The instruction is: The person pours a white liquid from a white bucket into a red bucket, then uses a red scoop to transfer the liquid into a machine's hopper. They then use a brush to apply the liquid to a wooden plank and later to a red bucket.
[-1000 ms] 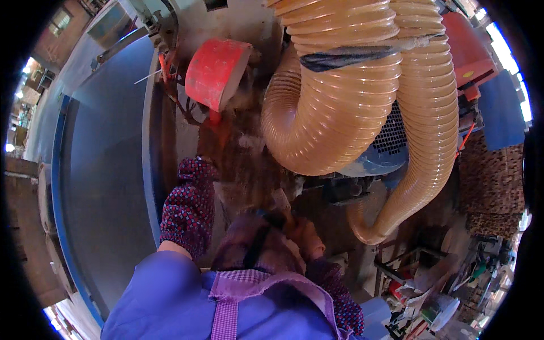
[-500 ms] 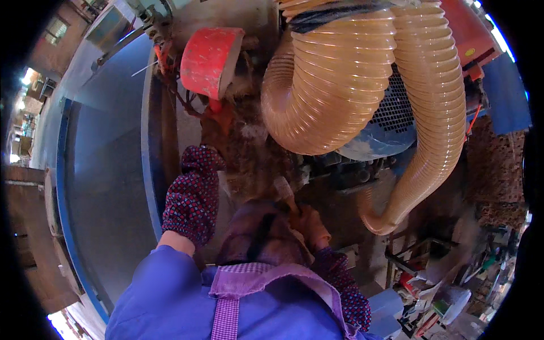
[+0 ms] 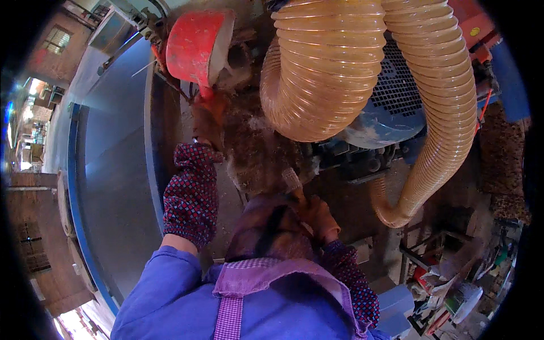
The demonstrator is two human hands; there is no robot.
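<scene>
My left hand [image 3: 208, 122], in an orange-brown glove, is closed round the short stem of a red scoop [image 3: 195, 48]. The scoop is rounded, with a pale inside that faces right. In front of my chest my right hand [image 3: 320, 216], gloved in orange, grips the handle of a flat brush [image 3: 292, 179] with pale bristles pointing up and away. Between the hands lies a dusty brown heap [image 3: 255, 150], partly hidden by the dark cap-like shape [image 3: 269, 226] below it. Patterned sleeve covers run over both forearms.
Thick ribbed tan hoses [image 3: 331, 73] hang at the front right, over a blue machine [image 3: 379, 127] with a black grille. A grey panel with blue edges [image 3: 116, 187] stands at the left. Cluttered tools and a metal frame [image 3: 416, 255] are at the lower right.
The red scoop and my left hand have shifted up and slightly left in the picture. The surroundings have shifted a little too. Both hands keep their hold.
</scene>
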